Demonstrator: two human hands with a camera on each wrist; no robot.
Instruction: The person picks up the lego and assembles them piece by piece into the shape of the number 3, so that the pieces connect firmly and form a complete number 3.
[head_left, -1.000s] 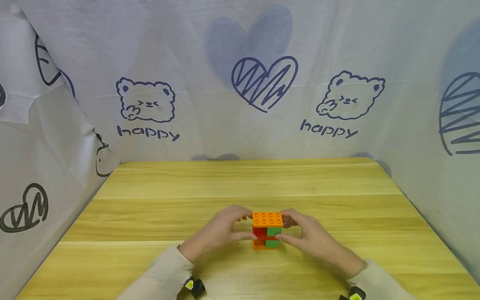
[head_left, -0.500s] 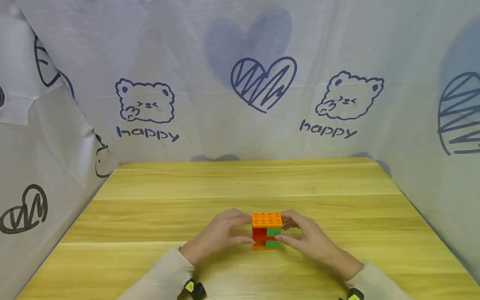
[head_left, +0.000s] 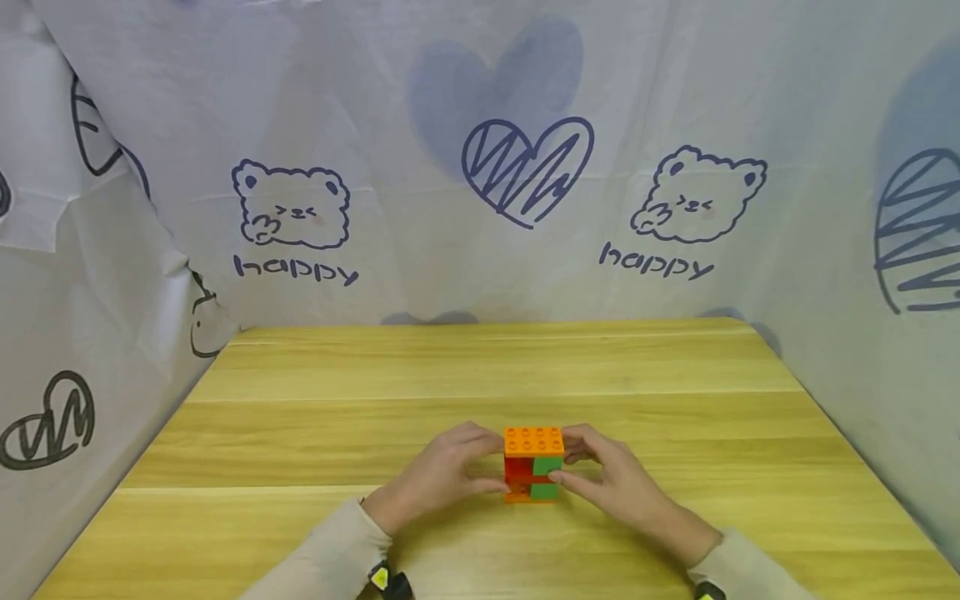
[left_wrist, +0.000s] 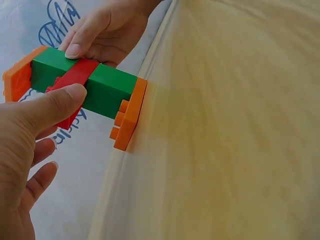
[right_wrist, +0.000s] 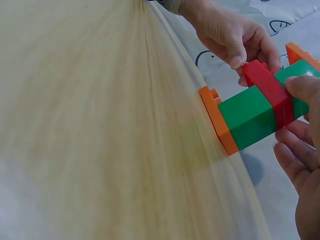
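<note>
A small structure of toy building blocks (head_left: 534,442) stands upright on the table, between both hands. It has orange studded plates (left_wrist: 134,112) at top and bottom, a red plate (right_wrist: 267,90) across the middle, and green blocks (right_wrist: 247,117) above and below that plate on the right side. From the left, my left hand (head_left: 446,467) grips the red plate's free end, thumb at the front and fingers behind. My right hand (head_left: 618,479) holds the green side, its thumb at the front near the red plate and its fingers curled behind. The structure partly hides the fingertips at the back.
The wood-grain table (head_left: 337,367) extends around the structure. White cloth (head_left: 420,242) with drawn hearts and bears hangs behind the table and along both sides. Light sleeves (head_left: 322,554) with dark wrist straps (head_left: 390,581) cover the forearms.
The left thumb has moved slightly down and left along the front of the block structure. The right hand and the structure stay nearly in place.
</note>
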